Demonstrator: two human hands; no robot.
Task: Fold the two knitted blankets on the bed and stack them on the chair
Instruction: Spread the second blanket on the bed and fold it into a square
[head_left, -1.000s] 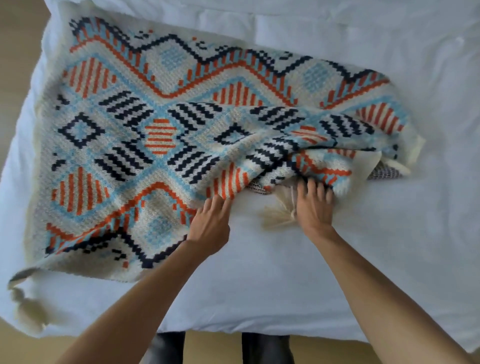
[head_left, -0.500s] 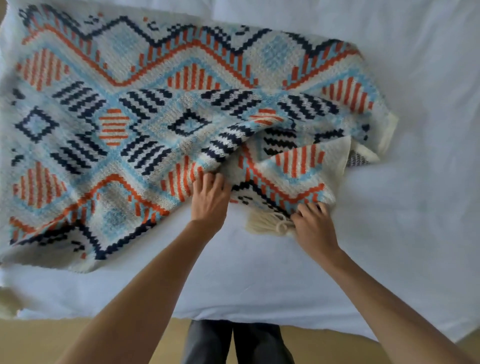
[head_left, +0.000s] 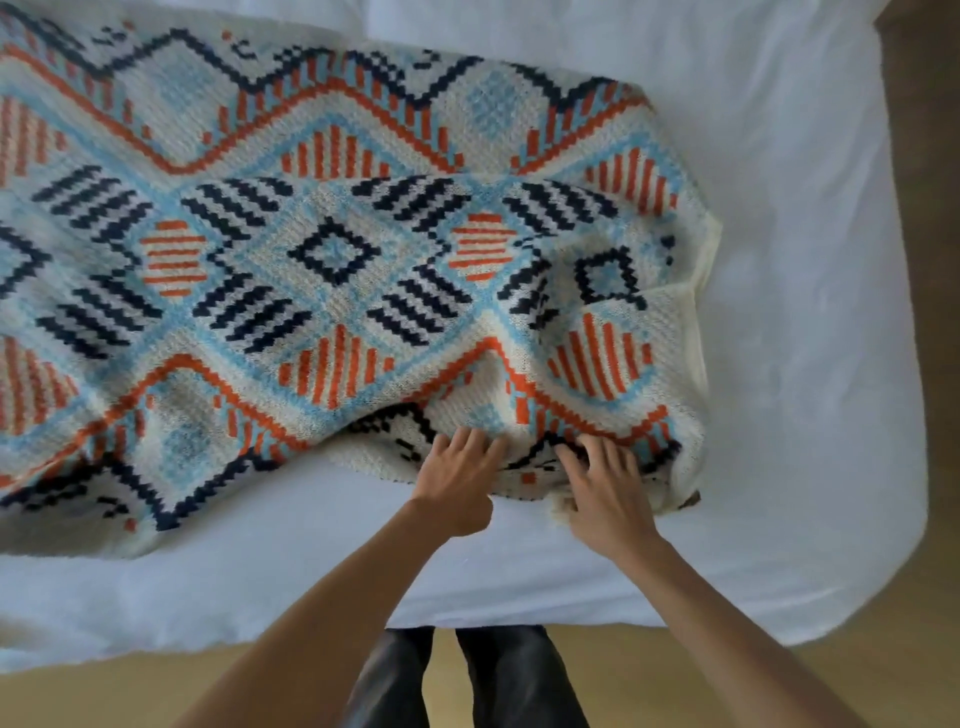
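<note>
One knitted blanket (head_left: 332, 249), cream with orange, navy and light-blue diamonds, lies spread over the white bed (head_left: 810, 364), rumpled near its front right corner. On its near edge my left hand (head_left: 457, 483) rests with fingers straight on top. My right hand (head_left: 608, 493) grips the same edge close to the right corner, thumb by a cream tassel (head_left: 558, 509). A small dark scrap (head_left: 691, 500) peeks from under that corner; whether it is the second blanket I cannot tell. No chair shows.
The bed's near edge runs across the lower frame, with wooden floor (head_left: 779, 686) beyond it. My legs (head_left: 467, 680) stand against that edge. A dark brown surface (head_left: 924, 62) borders the bed at the upper right.
The bunched, folded-over part of the blanket has been drawn toward me and to the right and now lies spread. Both hands followed it to the near edge.
</note>
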